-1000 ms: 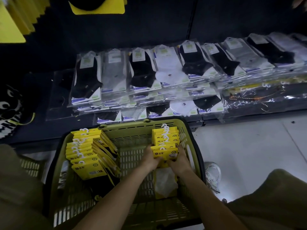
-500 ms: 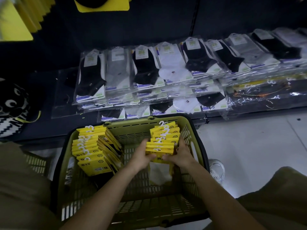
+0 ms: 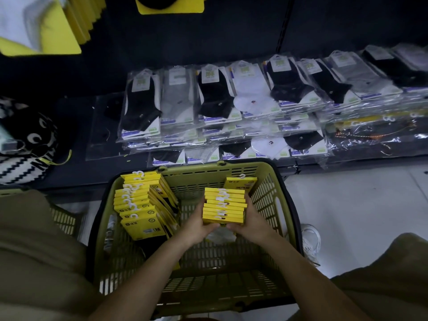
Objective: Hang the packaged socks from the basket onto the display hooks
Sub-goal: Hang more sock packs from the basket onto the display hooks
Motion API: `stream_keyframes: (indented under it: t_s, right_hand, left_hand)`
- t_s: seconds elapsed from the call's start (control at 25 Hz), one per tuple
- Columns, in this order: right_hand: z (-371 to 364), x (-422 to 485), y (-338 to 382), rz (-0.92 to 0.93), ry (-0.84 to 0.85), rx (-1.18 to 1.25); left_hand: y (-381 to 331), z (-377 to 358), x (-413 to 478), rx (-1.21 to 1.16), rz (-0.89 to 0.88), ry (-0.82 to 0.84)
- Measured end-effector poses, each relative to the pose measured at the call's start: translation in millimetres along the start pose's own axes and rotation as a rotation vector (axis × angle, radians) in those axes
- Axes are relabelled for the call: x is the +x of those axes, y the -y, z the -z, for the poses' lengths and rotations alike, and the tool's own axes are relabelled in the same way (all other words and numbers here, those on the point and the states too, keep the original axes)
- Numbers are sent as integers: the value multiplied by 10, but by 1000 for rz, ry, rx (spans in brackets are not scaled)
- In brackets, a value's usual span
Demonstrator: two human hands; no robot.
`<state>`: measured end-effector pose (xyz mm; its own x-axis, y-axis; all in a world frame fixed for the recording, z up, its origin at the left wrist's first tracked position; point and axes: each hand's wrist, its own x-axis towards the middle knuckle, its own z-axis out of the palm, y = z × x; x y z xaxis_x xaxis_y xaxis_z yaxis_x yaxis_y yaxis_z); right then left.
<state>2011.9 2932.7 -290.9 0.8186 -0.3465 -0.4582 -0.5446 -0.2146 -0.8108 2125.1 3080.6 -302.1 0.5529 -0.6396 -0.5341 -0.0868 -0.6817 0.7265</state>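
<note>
Change: compared with a second ago, the stack of yellow sock packs (image 3: 224, 206) sits higher in the olive basket (image 3: 273, 195) and is squared up between the hands; one yellow pack (image 3: 240, 183) now stands apart behind it, against the far right wall.
Left hand: the left hand (image 3: 196, 224) is clenched on the stack's left side, fingers wrapped under its near edge.
Right hand: the right hand (image 3: 251, 222) clasps the stack's right side the same way, so both hands bear the load.
Meaning for the task: the bundle appears lifted clear of the basket floor, so I judge the pick-up nearly done and the carry to the hooks next; nothing from this bundle is hung yet.
Remaining stock: a second fanned batch of yellow packs (image 3: 139, 205) leans in the basket's left half, white hanger tabs up.
Surface: the basket rests on a pale tiled floor (image 3: 359, 205), just beside a low dark shelf (image 3: 76, 172).
Shelf: rows of cellophane-bagged ankle socks (image 3: 215, 98), black, grey and white, lie overlapping on it.
Room: dim shop aisle; a dark display wall (image 3: 208, 38) rises behind, with yellow-carded goods (image 3: 169, 5) hanging at the top edge. The hooks themselves I cannot make out.
</note>
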Motion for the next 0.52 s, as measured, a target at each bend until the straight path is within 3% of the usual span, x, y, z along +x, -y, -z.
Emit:
stream_keyframes:
  t_s: [0.52]
  right_hand:
    - [-135, 32, 85, -96, -84, -190]
  left_hand:
    - [-73, -52, 20, -50, 7, -98]
